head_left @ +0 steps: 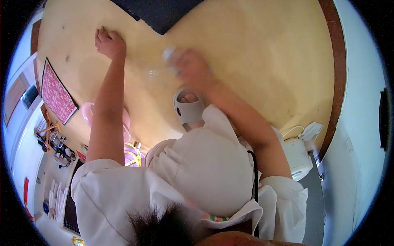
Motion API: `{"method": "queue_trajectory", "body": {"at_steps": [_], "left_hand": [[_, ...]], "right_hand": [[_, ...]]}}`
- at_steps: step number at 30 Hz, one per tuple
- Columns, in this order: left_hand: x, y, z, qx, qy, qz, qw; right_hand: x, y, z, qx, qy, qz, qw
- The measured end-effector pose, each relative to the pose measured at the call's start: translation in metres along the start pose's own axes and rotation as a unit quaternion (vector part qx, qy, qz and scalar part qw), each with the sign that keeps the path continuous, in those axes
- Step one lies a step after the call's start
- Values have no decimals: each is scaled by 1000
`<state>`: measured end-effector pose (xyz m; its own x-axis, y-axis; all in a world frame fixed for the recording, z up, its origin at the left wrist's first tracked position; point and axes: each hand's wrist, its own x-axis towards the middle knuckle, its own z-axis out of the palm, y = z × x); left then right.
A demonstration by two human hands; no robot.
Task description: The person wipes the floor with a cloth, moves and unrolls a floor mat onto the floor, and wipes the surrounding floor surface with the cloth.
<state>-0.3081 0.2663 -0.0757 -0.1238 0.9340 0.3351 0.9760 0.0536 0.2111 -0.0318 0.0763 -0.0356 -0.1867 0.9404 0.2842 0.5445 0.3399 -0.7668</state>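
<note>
My right hand (191, 67), smeared by motion, is over the pale yellow floor with its fingers closed round something. A small whitish object (168, 53) sticks out at its fingertips, too blurred to name. My left hand (110, 43) hangs further to the left, fingers curled in, and nothing shows in it. Between the two, a small shiny spot (152, 73) marks the floor. Below my right hand is my foot in a grey slipper (189, 110), toes showing at the opening.
A dark mat (162, 14) lies at the top. On the left are a red patterned mat (58, 91) and a pink basin (87, 112), partly behind my left arm. A purple container (132, 156) has a yellow item. Right, a white appliance (296, 158) with a cord stands by the wall.
</note>
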Motion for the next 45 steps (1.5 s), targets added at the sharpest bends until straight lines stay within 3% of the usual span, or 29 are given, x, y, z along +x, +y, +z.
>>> {"method": "queue_trajectory", "body": {"at_steps": [3, 4, 5, 8, 9, 10, 12, 14, 17, 19, 23, 25, 27, 28, 31, 35, 37, 41, 42, 45], "left_hand": [[-3, -4, -1, 0, -6, 0, 1000], [-2, -3, 0, -2, -7, -1, 1000], [-1, -3, 2, 0, -8, -2, 1000], [-1, -2, 1, 8, -12, -10, 1000], [0, 0, 0, 10, -11, -18, 1000], [-1, 2, -1, 12, -12, -26, 1000], [-4, -3, 0, 12, -10, -17, 1000], [2, -3, 4, 7, 0, -5, 1000], [-3, -4, -1, 8, 2, 3, 1000], [-2, 6, -7, 10, 2, -3, 1000], [-2, -1, -3, -3, -2, -5, 1000], [-2, -2, -2, -3, 3, 0, 1000], [-1, -3, 0, 1, 0, 1, 1000], [-2, -5, 1, 5, 1, -2, 1000], [-1, -10, 3, -3, 5, 7, 1000], [-5, -7, -2, -10, 8, 21, 1000], [-3, -6, 1, 1, 1, 9, 1000], [-2, -13, 6, -12, 3, 26, 1000], [-2, -11, 5, -9, -5, 18, 1000], [2, -12, 6, -9, -9, 7, 1000]], "right_hand": [[33, 68, -95, -58, 199, 177, 962], [37, 99, -120, -93, 258, 255, 927], [66, 83, -156, -101, 291, 338, 889], [85, 64, -165, 58, 340, 507, 790], [62, 81, -146, -30, 259, 367, 893], [21, 104, -111, -117, 165, 212, 956], [-34, 77, -52, -69, 1, 60, 996], [-57, 37, -38, -21, -59, -52, 997], [-64, 23, -47, 60, -106, -2, 993], [-44, 40, -57, 35, -39, 37, 998], [64, 90, -108, -34, 167, 246, 954], [74, 91, -87, -52, 114, 232, 965], [57, 83, -63, -73, 27, 106, 991], [27, 73, -44, -80, -37, -21, 996], [-99, 37, -28, 22, -89, -132, 987], [-108, 14, -63, 63, -209, -70, 973], [-74, 30, -69, 24, -99, -42, 994], [68, 93, -114, -42, 77, 170, 981], [91, 96, -123, -53, 103, 231, 966], [88, 83, -93, -140, 58, 193, 970]]}}
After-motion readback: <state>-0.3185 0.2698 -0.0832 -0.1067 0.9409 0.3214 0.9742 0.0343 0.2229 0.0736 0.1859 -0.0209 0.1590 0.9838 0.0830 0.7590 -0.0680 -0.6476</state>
